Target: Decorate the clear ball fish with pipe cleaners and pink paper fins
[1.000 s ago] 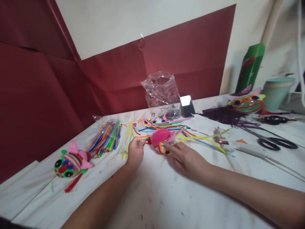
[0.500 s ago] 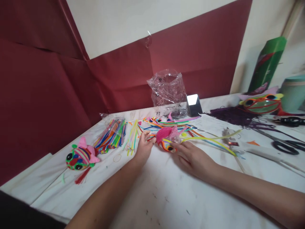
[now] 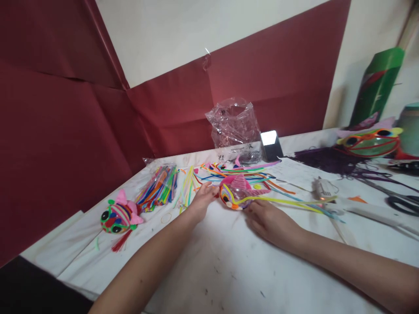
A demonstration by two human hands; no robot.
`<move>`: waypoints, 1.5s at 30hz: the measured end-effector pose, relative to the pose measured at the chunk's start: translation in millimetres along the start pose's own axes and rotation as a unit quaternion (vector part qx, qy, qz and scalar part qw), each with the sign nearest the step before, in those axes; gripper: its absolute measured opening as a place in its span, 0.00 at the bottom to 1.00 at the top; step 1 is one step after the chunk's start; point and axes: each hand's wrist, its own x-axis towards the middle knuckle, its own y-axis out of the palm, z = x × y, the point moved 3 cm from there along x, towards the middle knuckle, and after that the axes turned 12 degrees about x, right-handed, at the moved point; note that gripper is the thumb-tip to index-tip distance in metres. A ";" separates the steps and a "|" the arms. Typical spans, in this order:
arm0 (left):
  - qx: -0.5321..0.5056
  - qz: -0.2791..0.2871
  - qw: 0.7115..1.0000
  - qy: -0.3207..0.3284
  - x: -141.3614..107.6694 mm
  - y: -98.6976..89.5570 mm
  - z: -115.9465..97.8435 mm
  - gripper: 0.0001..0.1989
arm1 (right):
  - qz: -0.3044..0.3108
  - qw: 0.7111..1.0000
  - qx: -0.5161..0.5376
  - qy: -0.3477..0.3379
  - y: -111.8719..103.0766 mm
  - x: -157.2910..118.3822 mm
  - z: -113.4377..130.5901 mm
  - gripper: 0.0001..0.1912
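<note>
Between my hands is a pipe-cleaner figure [image 3: 242, 196], a clear plastic ball with pink ridged fins or ears, an orange, yellow and lilac rimmed eye and a red edge. My left hand [image 3: 203, 201] has its fingertips against the figure's left side. At its lower right, my right hand [image 3: 270, 220] grips it with bent fingers, the fingertips partly hidden. Long yellow pipe cleaners [image 3: 294, 200] stretch from the figure to the right, over my right hand. Loose coloured pipe cleaners [image 3: 209, 178] lie just behind it.
On the left stand a finished-looking figure [image 3: 119, 216] and a bag of pipe cleaners [image 3: 160, 187]. Behind are a clear plastic bag [image 3: 232, 124] and a phone [image 3: 271, 146]. To the right lie a glue gun [image 3: 369, 211], scissors [image 3: 402, 203], purple threads [image 3: 319, 159] and another figure [image 3: 369, 144].
The figure has turned between my hands: its eye has swung to the left and the pink fins show more to the right. The view has shifted slightly left.
</note>
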 end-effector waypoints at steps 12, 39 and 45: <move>-0.029 0.061 0.998 0.011 20.3 35.7 4.2 0.37 | -0.050 0.991 0.090 0.085 -2.7 7.5 -23.5 0.09; 0.014 0.084 0.995 -0.044 -43.7 37.4 -17.6 0.25 | -0.140 0.842 0.496 0.160 -10.2 19.3 -29.9 0.10; 0.063 0.003 0.997 -0.048 -53.2 27.6 -13.8 0.37 | -0.117 0.843 0.498 0.166 -4.2 13.6 -14.4 0.11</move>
